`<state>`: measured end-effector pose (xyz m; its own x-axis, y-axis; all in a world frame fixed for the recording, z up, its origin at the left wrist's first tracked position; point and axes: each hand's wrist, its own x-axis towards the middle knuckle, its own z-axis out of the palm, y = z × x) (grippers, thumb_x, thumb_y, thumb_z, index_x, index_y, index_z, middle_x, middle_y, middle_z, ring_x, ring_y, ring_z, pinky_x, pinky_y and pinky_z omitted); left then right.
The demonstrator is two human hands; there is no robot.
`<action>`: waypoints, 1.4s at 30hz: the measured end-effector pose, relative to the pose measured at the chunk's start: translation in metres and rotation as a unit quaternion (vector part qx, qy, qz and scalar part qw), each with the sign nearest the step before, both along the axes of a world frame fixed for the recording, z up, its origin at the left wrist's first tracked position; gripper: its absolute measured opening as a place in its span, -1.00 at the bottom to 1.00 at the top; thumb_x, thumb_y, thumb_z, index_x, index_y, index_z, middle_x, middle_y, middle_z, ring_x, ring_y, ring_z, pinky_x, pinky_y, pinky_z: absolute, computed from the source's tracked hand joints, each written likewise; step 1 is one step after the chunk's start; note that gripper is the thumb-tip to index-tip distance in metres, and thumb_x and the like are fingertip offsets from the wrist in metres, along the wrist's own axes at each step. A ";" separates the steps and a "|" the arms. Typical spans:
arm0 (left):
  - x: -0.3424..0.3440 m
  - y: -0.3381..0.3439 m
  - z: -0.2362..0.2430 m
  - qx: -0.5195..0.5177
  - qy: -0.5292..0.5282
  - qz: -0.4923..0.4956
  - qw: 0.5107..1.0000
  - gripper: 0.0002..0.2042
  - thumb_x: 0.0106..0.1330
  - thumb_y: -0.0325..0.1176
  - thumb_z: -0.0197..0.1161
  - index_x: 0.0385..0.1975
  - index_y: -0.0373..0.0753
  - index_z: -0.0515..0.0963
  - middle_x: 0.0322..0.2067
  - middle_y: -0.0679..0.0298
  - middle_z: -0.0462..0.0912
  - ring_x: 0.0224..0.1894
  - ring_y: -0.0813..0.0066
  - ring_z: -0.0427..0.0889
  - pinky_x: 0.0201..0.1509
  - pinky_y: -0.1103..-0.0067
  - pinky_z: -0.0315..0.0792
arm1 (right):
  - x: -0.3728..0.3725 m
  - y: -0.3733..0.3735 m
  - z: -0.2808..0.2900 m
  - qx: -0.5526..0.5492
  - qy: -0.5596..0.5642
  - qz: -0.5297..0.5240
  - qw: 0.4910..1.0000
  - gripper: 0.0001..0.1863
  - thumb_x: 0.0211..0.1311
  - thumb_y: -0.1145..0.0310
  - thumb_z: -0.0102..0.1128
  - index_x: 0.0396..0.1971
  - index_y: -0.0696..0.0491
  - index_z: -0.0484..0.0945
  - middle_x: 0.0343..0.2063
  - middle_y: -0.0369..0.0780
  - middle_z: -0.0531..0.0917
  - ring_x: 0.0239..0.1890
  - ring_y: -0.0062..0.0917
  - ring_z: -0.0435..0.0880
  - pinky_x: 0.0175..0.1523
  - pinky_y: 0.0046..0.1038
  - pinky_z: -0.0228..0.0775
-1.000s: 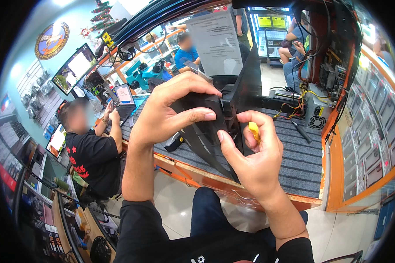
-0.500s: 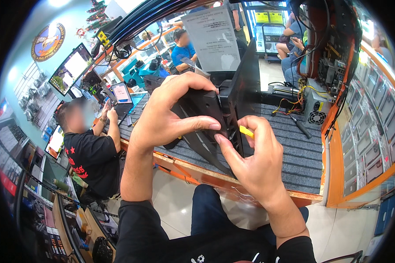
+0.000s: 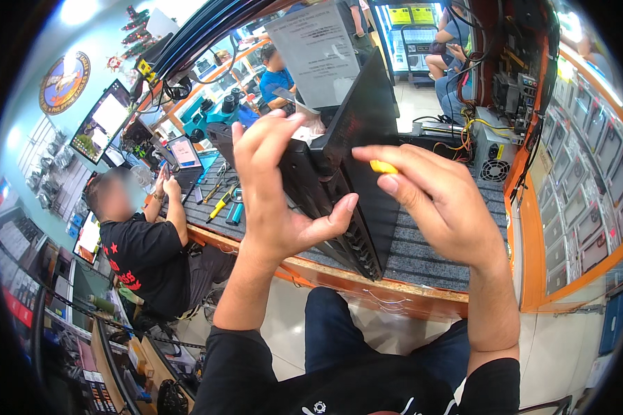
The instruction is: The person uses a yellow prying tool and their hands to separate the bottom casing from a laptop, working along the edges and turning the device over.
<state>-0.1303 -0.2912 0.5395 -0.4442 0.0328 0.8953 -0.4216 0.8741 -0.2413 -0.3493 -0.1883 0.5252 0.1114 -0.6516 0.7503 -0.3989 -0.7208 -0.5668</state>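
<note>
A flat black electronic device with a smooth panel [image 3: 367, 124] and a thicker slotted body [image 3: 349, 242] stands on edge on the bench in front of me. A gap shows between the two parts near the upper corner. My left hand [image 3: 273, 187] is on the near left side of the body, fingers spread and thumb apart; whether it presses on the casing I cannot tell. My right hand [image 3: 443, 194] is beside the smooth panel, its index fingertip close to the panel's edge. Between its thumb and fingers is a small yellow piece [image 3: 383, 167], mostly hidden.
A ribbed grey mat [image 3: 429, 252] covers the bench. To the left lie a yellow-handled tool [image 3: 219, 206] and a teal one [image 3: 235, 207]. A power supply unit [image 3: 493, 162] with loose cables sits at the right. A co-worker [image 3: 145, 242] sits at the left.
My left hand has loosened from the device and spread its fingers. My right hand has drawn back and up to the right with the yellow piece. The device looks turned, its panel showing more.
</note>
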 end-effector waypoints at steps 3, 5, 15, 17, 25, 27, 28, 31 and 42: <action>0.011 0.002 -0.010 -0.004 0.064 -0.040 0.997 0.01 -0.21 0.15 0.70 0.26 -0.29 0.42 0.18 0.05 0.45 0.28 0.06 0.40 0.45 0.10 0.19 | -0.002 -0.007 0.002 0.019 -0.070 0.053 0.996 -0.67 0.40 0.48 0.27 0.12 0.16 0.60 0.03 -0.14 0.69 -0.12 -0.57 0.68 0.03 -0.55 0.54; 0.027 0.005 -0.008 -0.003 0.047 -0.019 0.999 -0.02 -0.18 0.14 0.70 0.24 -0.30 0.45 0.22 0.04 0.42 0.28 0.06 0.40 0.39 0.18 0.29 | -0.001 -0.005 0.014 0.007 -0.034 0.058 0.998 -0.61 0.35 0.48 0.31 0.16 0.15 0.59 0.06 -0.19 0.69 -0.13 -0.59 0.67 0.06 -0.55 0.56; 0.074 -0.020 0.001 0.053 0.013 0.076 0.996 -0.07 -0.12 -0.03 0.72 0.30 -0.29 0.45 0.26 0.03 0.45 0.29 0.07 0.46 0.37 0.30 0.36 | 0.009 -0.029 0.034 -0.076 0.065 0.039 0.994 -0.61 0.26 0.34 0.44 0.08 0.03 0.64 -0.11 -0.16 0.73 -0.16 -0.31 0.76 -0.09 -0.39 0.61; 0.074 -0.020 0.000 0.054 0.004 0.090 0.994 -0.08 -0.15 -0.04 0.73 0.27 -0.29 0.47 0.23 0.04 0.46 0.28 0.08 0.47 0.31 0.31 0.42 | 0.009 -0.031 0.031 -0.079 0.053 0.039 0.995 -0.61 0.25 0.35 0.45 0.07 0.04 0.63 -0.08 -0.16 0.72 -0.09 -0.30 0.76 -0.02 -0.40 0.63; 0.116 -0.058 -0.014 0.177 0.117 0.072 0.975 -0.06 0.07 0.02 0.63 0.41 -0.28 0.30 0.31 0.05 0.35 0.33 0.16 0.41 0.30 0.26 0.44 | 0.010 -0.027 0.034 -0.037 0.048 0.058 0.996 -0.59 0.24 0.40 0.46 0.08 0.08 0.62 0.00 -0.15 0.70 -0.01 -0.35 0.74 0.05 -0.39 0.64; 0.120 -0.063 -0.010 0.256 0.098 0.076 0.959 -0.12 0.16 -0.02 0.57 0.42 -0.29 0.31 0.33 0.04 0.33 0.36 0.19 0.40 0.33 0.28 0.42 | 0.011 -0.025 0.036 -0.027 0.051 0.056 0.997 -0.59 0.24 0.41 0.45 0.09 0.08 0.62 0.02 -0.15 0.69 0.00 -0.36 0.74 0.06 -0.40 0.64; 0.119 -0.064 -0.010 0.253 0.100 0.077 0.959 -0.12 0.16 -0.02 0.57 0.42 -0.29 0.31 0.33 0.04 0.33 0.36 0.19 0.40 0.33 0.28 0.42 | 0.011 -0.023 0.038 -0.016 0.049 0.057 0.997 -0.59 0.24 0.42 0.45 0.09 0.08 0.62 0.02 -0.16 0.69 0.00 -0.37 0.74 0.08 -0.40 0.64; 0.115 -0.068 -0.011 0.377 0.163 -0.033 0.911 -0.21 0.29 -0.08 0.49 0.42 -0.35 0.31 0.32 0.04 0.37 0.32 0.26 0.45 0.34 0.36 0.42 | 0.011 -0.022 0.040 -0.008 0.049 0.060 0.997 -0.59 0.25 0.43 0.44 0.10 0.08 0.62 0.02 -0.17 0.69 0.01 -0.40 0.73 0.09 -0.40 0.64; 0.130 -0.074 -0.002 0.516 0.270 -0.143 0.800 -0.55 0.58 -0.07 0.09 0.22 -0.32 0.45 0.12 0.23 0.57 0.18 0.42 0.52 0.18 0.38 0.44 | 0.010 -0.023 0.040 -0.010 0.059 0.057 0.997 -0.60 0.27 0.45 0.42 0.10 0.09 0.60 -0.02 -0.19 0.69 0.00 -0.43 0.73 0.10 -0.42 0.63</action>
<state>0.0001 -0.3653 0.5375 -0.0900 -0.8165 0.5703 0.0324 0.5700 0.8210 -0.3393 -0.2113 0.5655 0.2718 -0.6147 0.7404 -0.3762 -0.7760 -0.5062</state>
